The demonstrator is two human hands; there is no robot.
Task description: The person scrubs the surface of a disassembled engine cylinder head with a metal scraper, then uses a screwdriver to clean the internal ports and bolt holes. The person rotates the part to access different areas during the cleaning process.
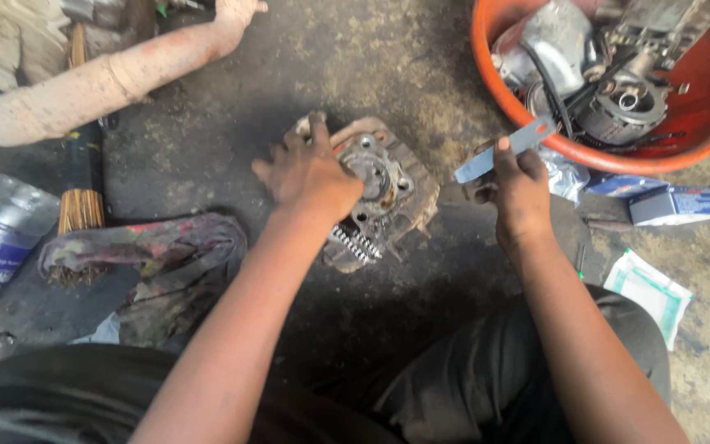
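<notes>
Grimy cast-metal engine cylinder head [388,193], finned and rust-brown, lies on the dark oily concrete floor [207,140] before the knees — likely heavy, rigid and greasy, best gripped by its outer fins. Left hand [310,173] rests on it, fingers spread over its top. Right hand [519,185] pinches a thin flat grey metal blade [504,150] just beside it, below an orange plastic basin [700,123] of engine parts.

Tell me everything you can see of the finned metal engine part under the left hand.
The finned, grimy grey-brown metal engine part lies on the dark concrete floor, its face with a round central opening and small bolt holes turned upward. Pale cooling fins show at its lower edge. The left hand rests spread over its left side; the right hand, holding a flat metal blade, stays apart.
</notes>
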